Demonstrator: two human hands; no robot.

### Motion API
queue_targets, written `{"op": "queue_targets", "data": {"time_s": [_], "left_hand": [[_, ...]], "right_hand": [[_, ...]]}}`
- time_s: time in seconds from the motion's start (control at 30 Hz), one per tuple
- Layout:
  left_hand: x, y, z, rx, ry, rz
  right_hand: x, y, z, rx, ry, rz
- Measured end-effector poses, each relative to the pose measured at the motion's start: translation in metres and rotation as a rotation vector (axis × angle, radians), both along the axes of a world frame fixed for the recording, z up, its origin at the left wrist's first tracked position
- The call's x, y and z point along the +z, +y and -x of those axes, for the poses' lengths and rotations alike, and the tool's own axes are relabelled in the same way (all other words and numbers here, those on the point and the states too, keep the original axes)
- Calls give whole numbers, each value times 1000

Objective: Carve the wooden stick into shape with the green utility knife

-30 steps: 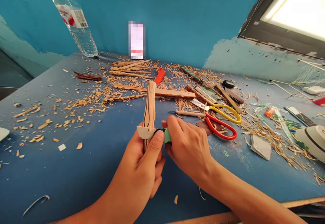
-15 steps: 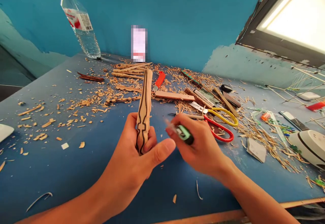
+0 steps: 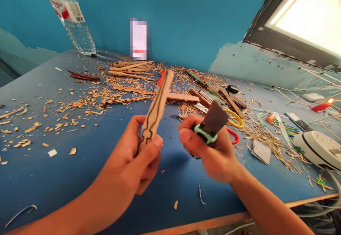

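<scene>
My left hand is closed around the lower end of a light wooden strip, its thumb pressed on the face. Dark outlines drawn along the wood follow a curved, notched shape. The strip tilts up and to the right. To its right, my right hand grips a green-and-black handled knife whose wide, dark, flat part points upward. The knife and the strip are apart. Behind the right hand lie scissors with yellow and red handles, partly covered by it.
Wood shavings litter the blue table. Carved strips and a flat wooden piece lie toward the wall. A water bottle stands back left. At right are a lit red candle, thin stick frames and a white device.
My left hand has tilted the strip to the right and laid its thumb on it. My right hand has turned the knife so its dark flat part points up. The view has shifted right.
</scene>
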State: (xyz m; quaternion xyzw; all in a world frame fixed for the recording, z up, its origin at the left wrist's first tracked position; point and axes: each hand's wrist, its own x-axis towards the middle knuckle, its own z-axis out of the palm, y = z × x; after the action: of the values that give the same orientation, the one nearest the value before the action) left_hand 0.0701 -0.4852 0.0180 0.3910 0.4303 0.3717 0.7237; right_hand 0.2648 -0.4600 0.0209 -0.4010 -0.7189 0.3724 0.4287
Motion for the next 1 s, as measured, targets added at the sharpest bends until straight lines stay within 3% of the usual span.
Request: {"op": "queue_targets", "data": {"time_s": [0.2, 0.37, 0.6, 0.87, 1.0], "left_hand": [[-4, 4, 7, -16, 29, -66], [-3, -3, 0, 116, 149, -120], [1, -3, -5, 62, -11, -113], [1, -5, -5, 85, 261, -284], [1, -7, -5, 34, 441, -430]], "right_hand": [[1, 9, -10, -270, -364, -222], [0, -1, -5, -129, -531, -302], [-5, -7, 4, -45, -558, -166], [-2, -11, 3, -17, -598, -92], [-5, -13, 5, -43, -685, -75]]}}
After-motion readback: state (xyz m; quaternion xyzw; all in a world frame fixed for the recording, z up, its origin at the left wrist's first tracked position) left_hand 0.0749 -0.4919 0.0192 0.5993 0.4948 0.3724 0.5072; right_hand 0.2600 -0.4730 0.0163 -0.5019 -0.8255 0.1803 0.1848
